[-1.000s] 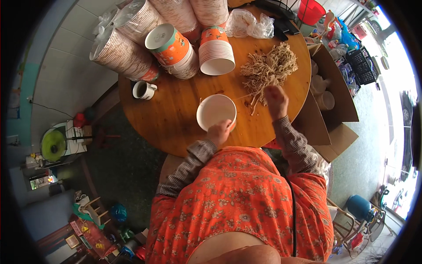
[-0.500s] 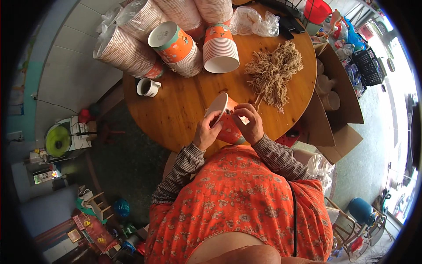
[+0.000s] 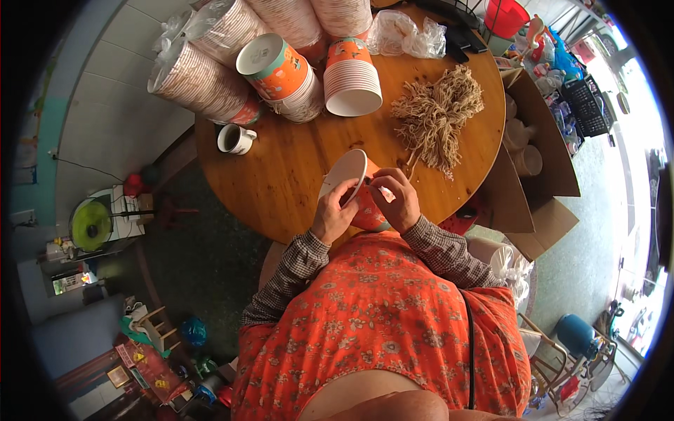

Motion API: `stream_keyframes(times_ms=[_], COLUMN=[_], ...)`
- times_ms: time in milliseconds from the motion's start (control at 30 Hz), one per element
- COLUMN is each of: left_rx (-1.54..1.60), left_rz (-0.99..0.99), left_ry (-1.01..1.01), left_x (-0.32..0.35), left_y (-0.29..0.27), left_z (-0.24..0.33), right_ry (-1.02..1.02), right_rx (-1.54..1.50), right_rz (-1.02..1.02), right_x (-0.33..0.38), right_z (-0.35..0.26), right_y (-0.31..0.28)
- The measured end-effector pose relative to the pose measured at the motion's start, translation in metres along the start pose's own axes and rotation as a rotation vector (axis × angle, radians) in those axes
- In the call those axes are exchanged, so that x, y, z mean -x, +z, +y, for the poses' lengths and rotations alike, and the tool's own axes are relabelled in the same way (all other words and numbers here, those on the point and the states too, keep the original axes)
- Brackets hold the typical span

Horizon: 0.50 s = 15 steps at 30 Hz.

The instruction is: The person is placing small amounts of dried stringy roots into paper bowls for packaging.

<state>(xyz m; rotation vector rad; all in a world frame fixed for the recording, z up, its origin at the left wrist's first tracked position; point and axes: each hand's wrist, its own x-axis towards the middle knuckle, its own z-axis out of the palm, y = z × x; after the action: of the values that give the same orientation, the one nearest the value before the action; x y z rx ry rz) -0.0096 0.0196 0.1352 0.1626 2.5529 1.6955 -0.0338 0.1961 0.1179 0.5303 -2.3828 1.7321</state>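
An orange patterned paper bucket (image 3: 366,212) with a white inside is tilted over the table's near edge, its mouth facing left. My left hand (image 3: 335,213) is closed on its rim, thumb and fingers on either side of the paper wall. Against the outer wall just below the rim, my right hand (image 3: 397,200) pinches with thumb and forefinger. A small dark spot shows at those fingertips; what they hold is too small to make out. Beyond, to the right, lies a bundle of tan twisted cords (image 3: 442,116), one strand trailing toward my right hand.
The round wooden table (image 3: 281,175) carries tall stacks of wrapped paper buckets (image 3: 203,81), a tilted stack (image 3: 353,91), a mug (image 3: 236,139) and crumpled clear plastic (image 3: 407,35). Right of it stands an open cardboard box (image 3: 551,168) with white buckets inside. A green fan (image 3: 93,225) is at the left.
The bucket has turned slightly, so more of its white inside shows. My right fingers have shifted a little left along its wall; my left hand keeps its hold.
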Motion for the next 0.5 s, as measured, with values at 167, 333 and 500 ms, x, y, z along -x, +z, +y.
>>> stream_keyframes(times_ms=[167, 333, 500], left_rx=[-0.038, -0.042, -0.053], left_rz=[0.015, -0.001, -0.026], left_ry=[0.066, 0.060, 0.053], left_x=[0.0026, 0.0030, 0.0057], left_y=[0.0029, 0.0041, 0.0053], left_z=[-0.0020, 0.0004, -0.0020], right_ry=[-0.055, -0.101, -0.156], right_rx=[0.079, 0.129, 0.199], right_rz=[-0.007, -0.016, -0.052], right_x=[-0.0007, 0.0011, 0.0035], right_z=[-0.0022, 0.0018, 0.0053], right_y=[-0.0002, 0.0025, 0.0013])
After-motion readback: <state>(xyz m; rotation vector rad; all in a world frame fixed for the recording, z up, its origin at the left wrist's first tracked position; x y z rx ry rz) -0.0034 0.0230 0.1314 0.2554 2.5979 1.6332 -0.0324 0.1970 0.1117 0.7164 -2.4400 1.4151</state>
